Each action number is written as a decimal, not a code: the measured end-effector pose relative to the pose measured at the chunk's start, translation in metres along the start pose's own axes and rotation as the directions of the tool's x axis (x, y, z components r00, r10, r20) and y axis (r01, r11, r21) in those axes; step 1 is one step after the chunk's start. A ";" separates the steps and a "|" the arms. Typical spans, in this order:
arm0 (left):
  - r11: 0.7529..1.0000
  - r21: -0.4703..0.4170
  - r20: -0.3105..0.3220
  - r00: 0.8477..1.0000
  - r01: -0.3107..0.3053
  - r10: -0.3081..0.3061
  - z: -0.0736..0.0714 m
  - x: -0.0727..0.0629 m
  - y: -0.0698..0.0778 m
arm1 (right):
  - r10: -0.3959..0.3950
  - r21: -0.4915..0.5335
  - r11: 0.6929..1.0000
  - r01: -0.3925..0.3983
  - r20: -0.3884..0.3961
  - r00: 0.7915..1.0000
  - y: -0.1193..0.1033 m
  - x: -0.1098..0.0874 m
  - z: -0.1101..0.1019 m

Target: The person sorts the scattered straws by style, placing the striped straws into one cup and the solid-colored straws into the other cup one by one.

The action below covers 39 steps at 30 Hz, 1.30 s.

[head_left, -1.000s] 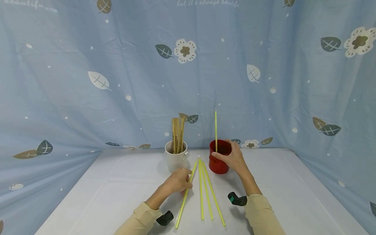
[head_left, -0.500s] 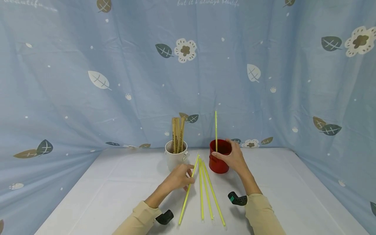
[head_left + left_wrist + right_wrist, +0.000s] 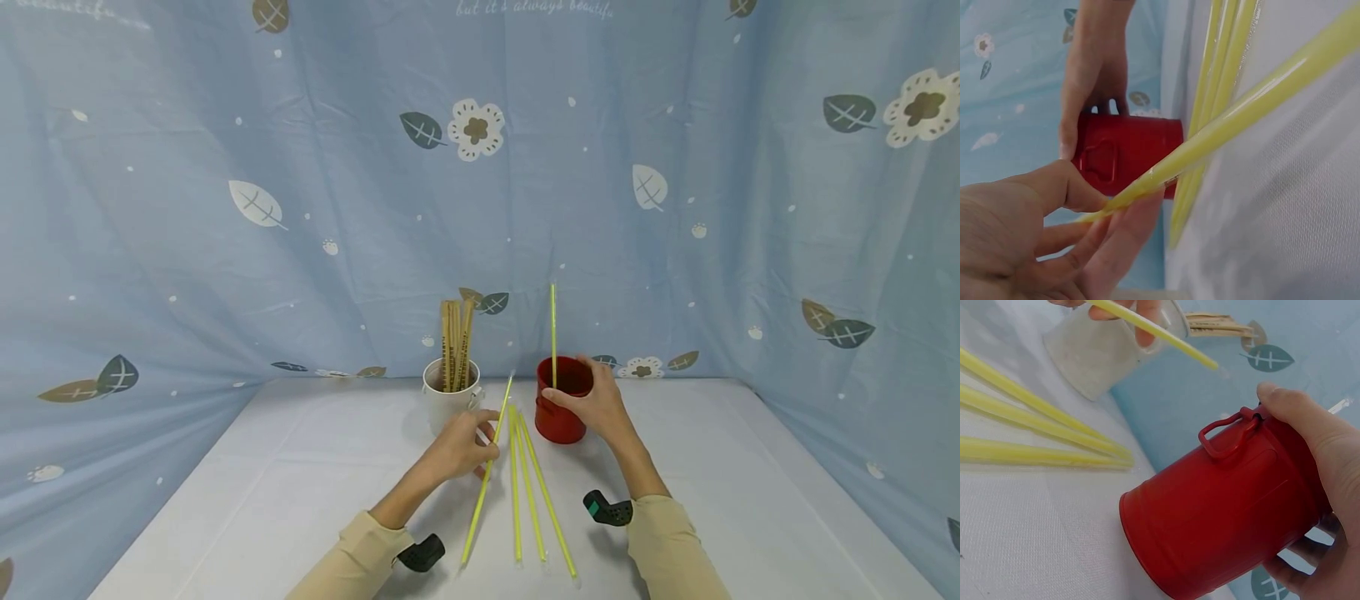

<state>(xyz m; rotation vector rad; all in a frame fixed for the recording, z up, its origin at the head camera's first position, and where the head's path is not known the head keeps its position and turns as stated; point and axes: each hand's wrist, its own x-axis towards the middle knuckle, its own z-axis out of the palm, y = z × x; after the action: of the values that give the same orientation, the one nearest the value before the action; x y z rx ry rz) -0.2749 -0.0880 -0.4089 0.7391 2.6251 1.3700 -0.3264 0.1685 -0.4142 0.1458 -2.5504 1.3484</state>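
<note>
My left hand (image 3: pixel 459 446) pinches a long yellow straw (image 3: pixel 478 508) in a clear wrapper between thumb and fingers. That straw slants, its far end raised toward the red bucket (image 3: pixel 557 423). In the left wrist view the held straw (image 3: pixel 1260 97) crosses in front of the bucket. My right hand (image 3: pixel 602 407) grips the bucket by its rim, thumb on the near side and fingers round the far side. One yellow straw (image 3: pixel 553 321) stands upright inside it. Three more wrapped straws (image 3: pixel 516 500) lie fanned out on the white table, their far ends close together.
A white bucket (image 3: pixel 444 408) to the left of the red one holds several paper-wrapped chopsticks (image 3: pixel 454 346). Behind the table (image 3: pixel 300 475) hangs a blue patterned curtain (image 3: pixel 360 208). Black wrist devices (image 3: pixel 422 553) sit below both forearms.
My left hand has lifted its straw off the table and moved it slightly forward and right, raising the far end. My right hand keeps its grip on the red bucket.
</note>
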 end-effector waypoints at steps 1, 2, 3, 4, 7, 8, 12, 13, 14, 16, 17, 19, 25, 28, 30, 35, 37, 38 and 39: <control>1.000 -0.010 -0.003 1.000 -0.002 0.002 0.000 0.000 0.000 | 0.000 -0.001 1.000 0.000 0.000 1.000 0.000 0.000 0.000; 1.000 -0.022 -0.006 1.000 -0.001 0.001 0.000 0.000 0.001 | 0.000 -0.003 1.000 0.000 0.001 1.000 0.000 0.000 0.000; 0.999 -0.038 -0.009 1.000 -0.001 0.001 0.001 0.000 0.001 | 0.001 -0.002 1.000 -0.001 0.002 1.000 0.000 0.000 0.000; 0.999 -0.052 -0.013 1.000 -0.003 0.002 0.001 0.000 0.001 | 0.001 0.000 1.000 -0.001 0.002 1.000 0.000 0.000 0.000; 0.995 -0.100 -0.028 1.000 -0.008 0.005 0.001 0.001 0.002 | 0.000 0.004 1.000 0.000 0.003 1.000 0.000 0.000 0.000; 0.993 -0.116 -0.034 0.999 -0.011 0.007 0.001 0.001 0.002 | -0.001 0.006 1.000 0.001 0.003 1.000 0.000 -0.001 0.000; 0.985 -0.170 -0.055 0.998 -0.020 0.010 0.002 0.002 0.003 | -0.004 0.012 1.000 0.004 0.003 1.000 0.000 -0.001 -0.001; 0.983 -0.180 -0.059 0.998 -0.023 0.013 0.002 0.002 0.003 | -0.004 0.014 1.000 0.004 0.002 1.000 0.000 -0.001 -0.001; 0.982 -0.188 -0.060 0.998 -0.026 0.015 0.002 0.002 0.004 | -0.002 0.016 1.000 0.002 0.000 1.000 0.000 -0.001 -0.001; 0.980 -0.199 -0.063 0.998 -0.032 0.020 0.001 0.002 0.004 | -0.008 0.012 1.000 0.008 -0.001 1.000 0.000 0.000 -0.001; 0.979 -0.203 -0.064 0.998 -0.033 0.020 0.001 0.002 0.005 | -0.007 0.009 1.000 0.007 -0.003 1.000 0.000 0.000 -0.001; 0.978 -0.208 -0.069 0.997 -0.035 0.021 0.001 0.003 0.005 | -0.007 0.001 1.000 0.007 -0.005 1.000 0.001 0.000 -0.001; 0.972 -0.231 -0.095 0.995 -0.034 0.012 0.000 0.006 0.007 | -0.013 -0.006 1.000 0.013 -0.010 1.000 0.002 0.002 0.000; 0.966 -0.257 -0.110 0.994 -0.032 0.004 0.000 0.007 0.008 | -0.015 -0.009 1.000 0.015 -0.008 1.000 0.002 0.002 0.001; 0.959 -0.281 -0.122 0.993 -0.034 0.000 0.000 0.008 0.009 | -0.009 -0.008 1.000 0.009 -0.007 1.000 0.002 0.002 0.001; 0.947 -0.318 -0.154 0.988 -0.054 0.005 0.000 0.012 0.011 | 0.000 0.003 1.000 0.000 -0.006 1.000 0.001 0.002 0.000; 0.947 -0.316 -0.162 0.987 -0.055 0.003 0.001 0.014 0.012 | -0.001 0.003 1.000 0.002 -0.004 1.000 0.001 0.001 0.000; 0.948 -0.314 -0.161 0.987 -0.052 0.001 0.000 0.015 0.013 | -0.003 0.006 1.000 0.003 -0.003 1.000 0.001 0.001 -0.001; 0.949 -0.310 -0.163 0.987 -0.052 0.000 0.000 0.016 0.013 | 0.001 0.013 1.000 -0.001 -0.002 1.000 0.000 0.001 -0.001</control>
<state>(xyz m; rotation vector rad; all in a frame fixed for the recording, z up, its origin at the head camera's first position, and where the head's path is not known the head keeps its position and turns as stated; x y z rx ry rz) -0.2837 -0.0744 -0.3965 0.6447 2.4224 1.8694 -0.3269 0.1694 -0.4139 0.1453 -2.5409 1.3659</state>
